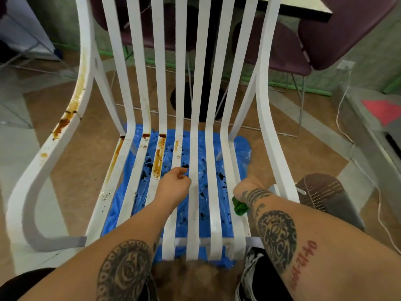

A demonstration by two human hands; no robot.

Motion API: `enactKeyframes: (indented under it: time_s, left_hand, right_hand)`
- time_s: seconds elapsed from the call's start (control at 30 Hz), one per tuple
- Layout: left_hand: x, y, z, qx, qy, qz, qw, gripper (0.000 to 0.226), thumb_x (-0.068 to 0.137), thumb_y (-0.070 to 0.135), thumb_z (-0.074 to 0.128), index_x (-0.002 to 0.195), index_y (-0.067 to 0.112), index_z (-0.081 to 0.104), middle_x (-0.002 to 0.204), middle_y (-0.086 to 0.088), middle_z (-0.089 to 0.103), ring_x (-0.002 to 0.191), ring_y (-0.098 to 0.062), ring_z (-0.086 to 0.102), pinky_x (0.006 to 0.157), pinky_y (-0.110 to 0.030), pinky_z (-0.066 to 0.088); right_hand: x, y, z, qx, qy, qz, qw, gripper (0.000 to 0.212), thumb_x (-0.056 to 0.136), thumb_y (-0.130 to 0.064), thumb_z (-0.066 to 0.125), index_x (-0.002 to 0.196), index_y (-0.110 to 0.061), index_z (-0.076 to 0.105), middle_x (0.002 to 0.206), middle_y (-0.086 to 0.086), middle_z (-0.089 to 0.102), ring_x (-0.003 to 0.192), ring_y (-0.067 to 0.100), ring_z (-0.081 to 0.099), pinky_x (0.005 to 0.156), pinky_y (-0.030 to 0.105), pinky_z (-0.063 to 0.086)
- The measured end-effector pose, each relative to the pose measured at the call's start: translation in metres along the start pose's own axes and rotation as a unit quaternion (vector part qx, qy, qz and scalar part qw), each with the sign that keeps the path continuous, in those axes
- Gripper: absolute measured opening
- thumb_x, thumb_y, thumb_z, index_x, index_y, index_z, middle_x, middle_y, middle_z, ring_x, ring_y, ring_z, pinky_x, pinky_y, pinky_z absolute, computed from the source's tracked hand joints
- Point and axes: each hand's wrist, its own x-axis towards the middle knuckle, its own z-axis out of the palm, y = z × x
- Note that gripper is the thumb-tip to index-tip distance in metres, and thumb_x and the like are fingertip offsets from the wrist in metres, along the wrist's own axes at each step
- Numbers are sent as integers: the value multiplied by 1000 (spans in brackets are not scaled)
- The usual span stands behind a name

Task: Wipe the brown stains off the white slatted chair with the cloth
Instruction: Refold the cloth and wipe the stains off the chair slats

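Your cloth (239,206) bunches by your right hand (249,184), fingers hidden; brown stains (157,161) run lengthwise along slats (196,148) to its left, nearer your loosely curled, empty left hand (175,185)
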Motion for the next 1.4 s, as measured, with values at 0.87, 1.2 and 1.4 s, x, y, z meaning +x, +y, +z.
enactKeyframes:
  time_s: [0.87, 1.2, 1.4]
  left_hand:
    - [-54, -12, -7, 102, -14, 16, 995, 40, 104, 18, 44, 143, 21, 51, 125, -6, 65, 58, -14, 52, 48, -24, 40]
    - [-22, -1, 5, 70, -22, 22, 997, 37, 103, 17, 44, 138, 23, 55, 100, 6, 63, 55, -16, 50, 52, -28, 45]
    - [-19, -3, 17, 79, -27, 22, 996, 36, 104, 19, 43, 138, 22, 55, 97, 3, 66, 61, -18, 55, 53, -27, 47]
  right_hand:
    - [-85, -11, 32, 1, 60, -131, 990, 17, 86, -22, 62, 101, -13, 63, 91, 6, 64, 78, 24, 62, 64, 30, 54]
    - [-13, -3, 10, 87, 164, -40, 982, 28, 90, -28, 59, 113, -12, 62, 108, 16, 67, 93, 31, 62, 77, 32, 52]
    - [-28, -3, -1, -138, 69, -59, 986, 21, 93, -21, 56, 107, -8, 64, 90, 6, 62, 78, 20, 60, 58, 25, 46]
